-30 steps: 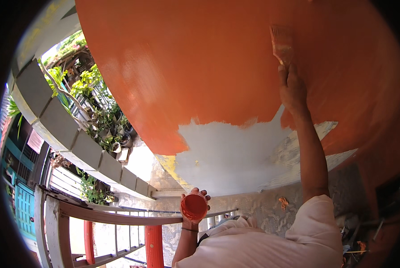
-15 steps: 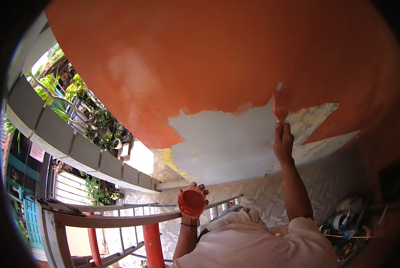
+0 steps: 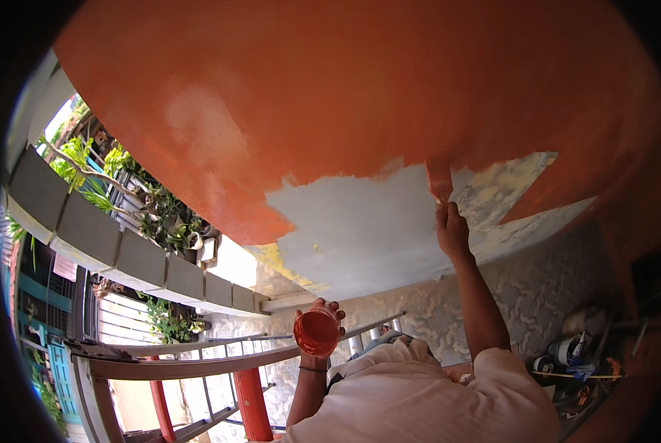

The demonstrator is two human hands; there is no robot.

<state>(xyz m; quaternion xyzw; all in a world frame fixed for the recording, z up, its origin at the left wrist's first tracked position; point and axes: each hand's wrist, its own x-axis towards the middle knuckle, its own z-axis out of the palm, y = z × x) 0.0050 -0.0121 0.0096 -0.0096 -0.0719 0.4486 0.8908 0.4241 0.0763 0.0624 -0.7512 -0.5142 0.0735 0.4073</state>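
Through the head camera, far left, I am seeing a curved row of grey concrete blocks bending past leafy green potted plants. Below them, a pale metal ladder is stretching rightward, passing above a round red post. Next, my left hand is wrapping around a round, red-smeared paint cup, fingers curling past its far rim, its open mouth facing my lens. Above, a smooth orange-painted surface is bordering a dull grey patch. Farther right, my right hand is closing narrowly around the handle of a flat, red-coated paintbrush. The brush is lying at the orange-grey border, its long axis running almost straight up my view, bristles pointing away from my body and tipping slightly left; I cannot tell how firmly they are pressing. Lower right, dark, jumbled clutter is sitting in shadow.
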